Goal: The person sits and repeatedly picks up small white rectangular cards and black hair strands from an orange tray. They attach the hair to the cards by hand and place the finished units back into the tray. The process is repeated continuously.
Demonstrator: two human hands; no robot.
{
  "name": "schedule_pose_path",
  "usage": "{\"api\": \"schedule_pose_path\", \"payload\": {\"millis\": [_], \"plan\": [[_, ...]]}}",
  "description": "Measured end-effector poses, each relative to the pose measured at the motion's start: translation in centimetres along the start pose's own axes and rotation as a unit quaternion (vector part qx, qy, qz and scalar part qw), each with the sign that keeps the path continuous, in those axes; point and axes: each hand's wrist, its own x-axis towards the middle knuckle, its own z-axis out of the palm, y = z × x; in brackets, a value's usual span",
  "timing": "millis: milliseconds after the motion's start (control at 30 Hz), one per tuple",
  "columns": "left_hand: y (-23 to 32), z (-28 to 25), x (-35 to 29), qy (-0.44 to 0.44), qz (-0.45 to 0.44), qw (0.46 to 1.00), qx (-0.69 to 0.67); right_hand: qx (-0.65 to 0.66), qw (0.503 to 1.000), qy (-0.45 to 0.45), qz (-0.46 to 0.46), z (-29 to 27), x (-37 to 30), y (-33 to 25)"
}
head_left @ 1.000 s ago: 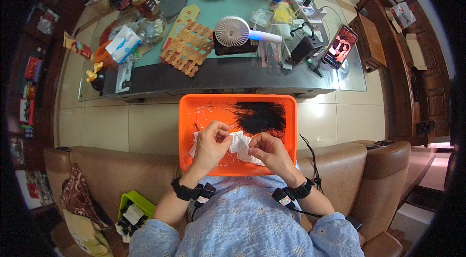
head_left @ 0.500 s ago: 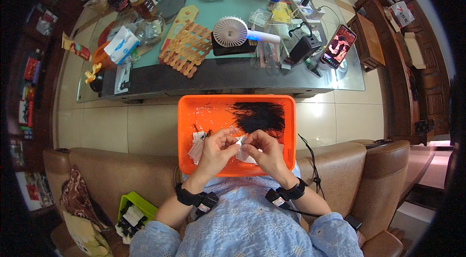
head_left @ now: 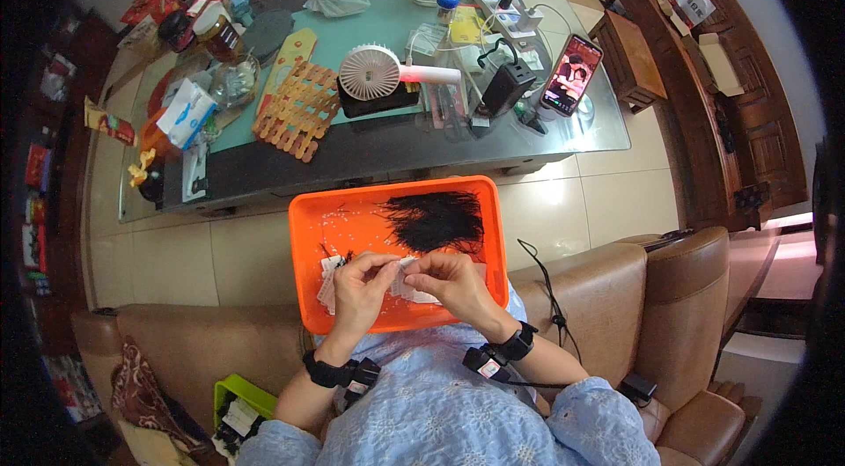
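Observation:
An orange tray (head_left: 297, 246) rests on my lap, with both hands over its near half. My left hand (head_left: 359, 288) is closed in a pinch on a small white paper tag (head_left: 406, 262). Facing it, my right hand (head_left: 456, 288) pinches at the same tag with thumb and forefinger. Whether a string is between the fingertips is too small to tell. Black strings (head_left: 436, 221) lie in a bundle at the tray's far right. White tags (head_left: 327, 288) with dark strings sit left of my left hand, and more white tags lie beneath my hands, partly hidden. Tiny white bits dot the tray floor.
Beyond the tray stands a glass-topped table (head_left: 370, 136) with a white handheld fan (head_left: 370, 73), a wooden lattice mat (head_left: 295, 110) and a propped phone (head_left: 572, 76). A brown sofa (head_left: 581, 299) surrounds me. A green bin (head_left: 242, 400) is at my left; a black cable (head_left: 553, 299) hangs at right.
The whole view has shifted and tilted, so the tray and table sit further left. Both hands stay pinched together over the tray. The fan's light has turned from blue to red.

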Motion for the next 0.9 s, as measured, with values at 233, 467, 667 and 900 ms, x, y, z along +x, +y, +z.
{"api": "schedule_pose_path", "payload": {"millis": [233,467,667,900], "plan": [[0.1,0.2,0.0,0.007,-0.017,0.999,-0.031,0.013,0.995,0.079,-0.056,0.4,0.8,0.7],[-0.2,0.2,-0.1,0.008,-0.051,0.993,-0.110,-0.048,0.992,0.107,-0.048,1.0,1.1,0.9],[-0.8,-0.2,-0.1,-0.020,-0.081,0.989,-0.126,-0.136,0.985,0.096,-0.038,1.2,0.9,0.4],[-1.2,-0.4,-0.1,-0.029,-0.111,0.972,-0.207,-0.213,0.967,0.102,-0.098,1.5,1.1,0.7]]}}
